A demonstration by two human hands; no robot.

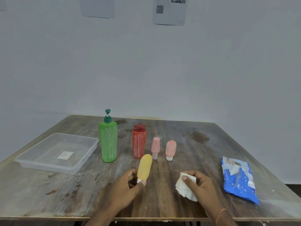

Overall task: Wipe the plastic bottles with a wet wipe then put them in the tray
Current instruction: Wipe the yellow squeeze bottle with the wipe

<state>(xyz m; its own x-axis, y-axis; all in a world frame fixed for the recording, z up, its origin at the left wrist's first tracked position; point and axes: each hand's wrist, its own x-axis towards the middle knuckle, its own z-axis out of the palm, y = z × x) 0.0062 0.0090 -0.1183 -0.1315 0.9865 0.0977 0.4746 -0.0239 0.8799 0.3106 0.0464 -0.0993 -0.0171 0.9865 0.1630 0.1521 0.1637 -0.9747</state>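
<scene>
My left hand (pixel 128 186) pinches the white cap end of a small yellow bottle (pixel 144 167), which points up and away above the table. My right hand (pixel 200 183) grips a crumpled white wet wipe (pixel 184 188), a little to the right of the yellow bottle and apart from it. A tall green pump bottle (pixel 108 141), a red bottle (pixel 139 142) and two small pink bottles (pixel 155 147) (pixel 170 150) stand in a row behind, streaked with white. The clear plastic tray (pixel 24 160) lies at the left with no bottle in it.
A blue pack of wet wipes (pixel 239 180) lies at the right of the worn wooden table (pixel 195 144). The table's front edge runs just below my wrists. A white wall with paper sheets stands behind.
</scene>
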